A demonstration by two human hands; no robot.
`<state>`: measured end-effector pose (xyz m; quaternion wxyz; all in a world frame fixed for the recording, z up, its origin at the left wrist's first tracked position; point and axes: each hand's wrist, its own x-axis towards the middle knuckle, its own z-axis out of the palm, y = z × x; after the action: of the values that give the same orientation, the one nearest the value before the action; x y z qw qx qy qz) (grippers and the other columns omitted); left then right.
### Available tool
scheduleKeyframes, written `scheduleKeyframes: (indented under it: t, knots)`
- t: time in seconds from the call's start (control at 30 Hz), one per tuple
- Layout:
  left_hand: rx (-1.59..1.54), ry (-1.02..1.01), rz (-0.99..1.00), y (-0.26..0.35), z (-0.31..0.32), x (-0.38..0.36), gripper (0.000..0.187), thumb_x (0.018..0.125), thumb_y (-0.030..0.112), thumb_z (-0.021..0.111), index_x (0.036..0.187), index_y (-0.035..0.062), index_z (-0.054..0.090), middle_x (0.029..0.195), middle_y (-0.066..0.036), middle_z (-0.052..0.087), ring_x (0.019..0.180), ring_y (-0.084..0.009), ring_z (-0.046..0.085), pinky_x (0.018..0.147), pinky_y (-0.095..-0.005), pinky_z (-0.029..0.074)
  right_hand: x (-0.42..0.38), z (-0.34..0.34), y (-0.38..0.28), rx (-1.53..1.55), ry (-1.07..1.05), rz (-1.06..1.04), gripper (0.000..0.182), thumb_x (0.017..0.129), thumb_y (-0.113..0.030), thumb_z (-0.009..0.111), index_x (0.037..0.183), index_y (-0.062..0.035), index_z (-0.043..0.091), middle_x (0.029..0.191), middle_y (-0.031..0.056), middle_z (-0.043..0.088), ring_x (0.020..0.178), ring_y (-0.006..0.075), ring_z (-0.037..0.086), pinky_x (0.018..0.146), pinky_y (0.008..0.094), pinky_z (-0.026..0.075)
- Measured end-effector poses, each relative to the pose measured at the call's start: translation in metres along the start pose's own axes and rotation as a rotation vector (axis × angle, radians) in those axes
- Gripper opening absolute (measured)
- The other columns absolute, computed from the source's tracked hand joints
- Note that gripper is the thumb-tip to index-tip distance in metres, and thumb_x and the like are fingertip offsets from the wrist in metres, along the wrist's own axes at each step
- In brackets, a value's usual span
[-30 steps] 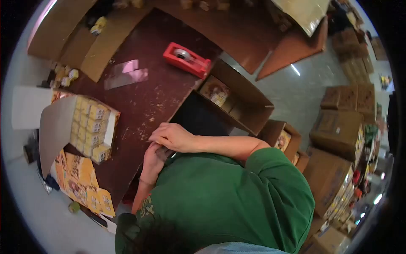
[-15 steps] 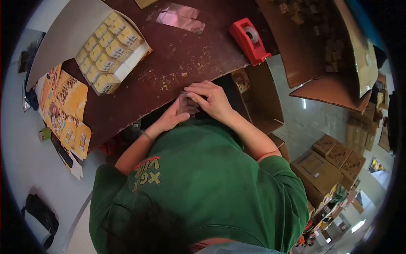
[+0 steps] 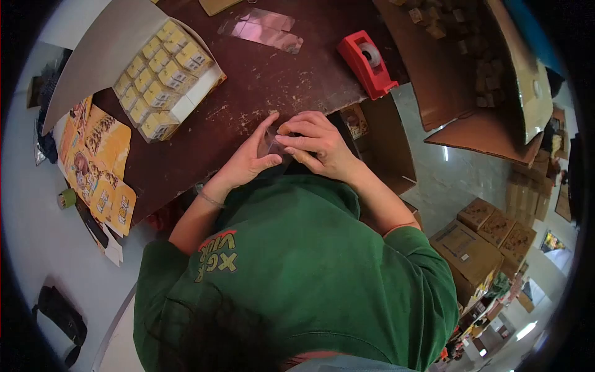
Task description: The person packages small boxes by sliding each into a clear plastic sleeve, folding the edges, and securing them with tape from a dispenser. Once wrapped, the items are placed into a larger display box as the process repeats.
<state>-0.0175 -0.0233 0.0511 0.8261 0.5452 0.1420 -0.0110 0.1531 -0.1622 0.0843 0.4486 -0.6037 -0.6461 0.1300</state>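
Observation:
Both hands meet at the near edge of the dark red table, around a small clear plastic box (image 3: pixel 273 145). My left hand (image 3: pixel 246 160) curves about its left side, thumb stretched below and fingers above. From the right, my right hand (image 3: pixel 322 144) grips the box with bent fingers, which cover much of it. Further back on the tabletop lie flat clear plastic pieces (image 3: pixel 268 30). To the left stands an open white carton (image 3: pixel 193 99) with rows of small yellow-and-white boxes (image 3: pixel 156 77).
A red tape dispenser (image 3: pixel 368 65) stands near the table's right edge. Beyond it is a large open cardboard box (image 3: pixel 446 80) holding small pieces. Another open carton (image 3: pixel 387 142) sits below the edge. Orange printed cardboard (image 3: pixel 93 164) lies at the left. Closed cartons (image 3: pixel 468 251) are stacked at the right.
My left hand has opened wider around the plastic box, its fingers now pointing up and its thumb apart. The fingers of my right hand have bent further over the box.

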Motion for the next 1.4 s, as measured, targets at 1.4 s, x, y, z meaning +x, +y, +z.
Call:
scheduleKeyframes:
  t: [1.4]
  knots:
    - [-0.825, 0.028, 0.053, 0.063, -0.088, 0.282, 0.046, 0.098, 0.053, 0.044, 0.107, 0.01, 0.059, 0.098, -0.006, 0.066, 0.084, -0.0245, 0.064, 0.066, -0.038, 0.053, 0.129, -0.345, 0.42, -0.659, 0.303, 0.937, 0.056, 0.093, -0.04, 0.064, 0.137, -0.0064, 0.054, 0.131, 0.0147, 0.06, 0.109, 0.0251, 0.062, 0.094, 0.0386, 0.05]
